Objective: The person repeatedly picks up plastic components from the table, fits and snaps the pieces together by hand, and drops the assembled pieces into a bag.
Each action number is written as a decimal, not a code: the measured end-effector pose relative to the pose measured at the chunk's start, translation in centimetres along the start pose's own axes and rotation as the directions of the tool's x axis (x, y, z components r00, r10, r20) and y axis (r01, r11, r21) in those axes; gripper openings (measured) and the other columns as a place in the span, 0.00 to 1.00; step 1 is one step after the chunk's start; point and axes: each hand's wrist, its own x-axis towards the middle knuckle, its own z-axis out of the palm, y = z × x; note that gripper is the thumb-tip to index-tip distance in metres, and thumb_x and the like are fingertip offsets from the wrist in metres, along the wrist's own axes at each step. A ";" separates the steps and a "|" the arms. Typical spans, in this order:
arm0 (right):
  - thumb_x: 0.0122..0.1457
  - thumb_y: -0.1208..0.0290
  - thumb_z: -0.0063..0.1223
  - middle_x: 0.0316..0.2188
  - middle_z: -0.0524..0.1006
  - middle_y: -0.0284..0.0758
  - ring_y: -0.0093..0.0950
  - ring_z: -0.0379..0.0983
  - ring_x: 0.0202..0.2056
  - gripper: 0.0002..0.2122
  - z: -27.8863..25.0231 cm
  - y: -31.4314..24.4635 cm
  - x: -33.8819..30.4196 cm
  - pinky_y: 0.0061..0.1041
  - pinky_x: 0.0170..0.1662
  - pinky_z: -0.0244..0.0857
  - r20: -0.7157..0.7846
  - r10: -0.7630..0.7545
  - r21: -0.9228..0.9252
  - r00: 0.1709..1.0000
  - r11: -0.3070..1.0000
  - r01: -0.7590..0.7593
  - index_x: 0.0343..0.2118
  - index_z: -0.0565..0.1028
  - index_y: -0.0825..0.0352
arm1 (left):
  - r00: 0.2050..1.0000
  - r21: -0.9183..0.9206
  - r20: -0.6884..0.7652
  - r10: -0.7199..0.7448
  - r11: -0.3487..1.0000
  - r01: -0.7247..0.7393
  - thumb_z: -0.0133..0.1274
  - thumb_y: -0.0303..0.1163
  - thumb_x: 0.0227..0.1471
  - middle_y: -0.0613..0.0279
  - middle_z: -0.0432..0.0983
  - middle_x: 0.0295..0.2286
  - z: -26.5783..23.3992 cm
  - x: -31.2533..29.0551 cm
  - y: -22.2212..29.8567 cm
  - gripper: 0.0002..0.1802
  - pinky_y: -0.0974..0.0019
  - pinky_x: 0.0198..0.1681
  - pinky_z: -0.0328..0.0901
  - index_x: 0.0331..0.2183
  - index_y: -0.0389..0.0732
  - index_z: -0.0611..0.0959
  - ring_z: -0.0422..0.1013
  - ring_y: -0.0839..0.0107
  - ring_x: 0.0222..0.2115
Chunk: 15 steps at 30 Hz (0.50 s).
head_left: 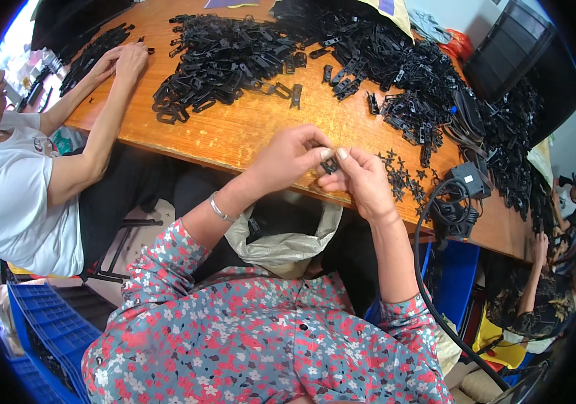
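Over the table's near edge, my left hand (286, 160) and my right hand (367, 183) meet with thumbs and fingertips pinched together. Between them is a small black plastic piece (329, 165), mostly covered by my fingers, its exact kind unclear. Small black star-shaped pieces (402, 176) lie scattered just right of my right hand. Beyond my hands, a heap of black plastic clip-like parts (234, 57) spreads over the wooden table (214, 138). One loose black part (296, 96) lies at that heap's near right side.
A second heap of black parts (395, 67) runs to the right. Near the right edge sit a black box (468, 178) and coiled cable (451, 205). An open pale sack (281, 250) hangs below my hands. Co-workers sit left (25, 195) and right (537, 296); blue crates (55, 323) stand lower left.
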 end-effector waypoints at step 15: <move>0.71 0.61 0.51 0.36 0.83 0.40 0.24 0.81 0.30 0.16 -0.9 0.5 -2.2 0.24 0.35 0.78 0.171 0.154 0.290 0.973 0.936 -0.199 0.48 0.77 0.71 | 0.928 0.890 -0.076 0.364 0.444 -0.101 0.61 0.34 0.54 0.49 0.77 0.32 -3.6 7.2 -3.0 0.11 0.51 0.39 0.71 0.34 0.37 0.79 0.76 0.47 0.36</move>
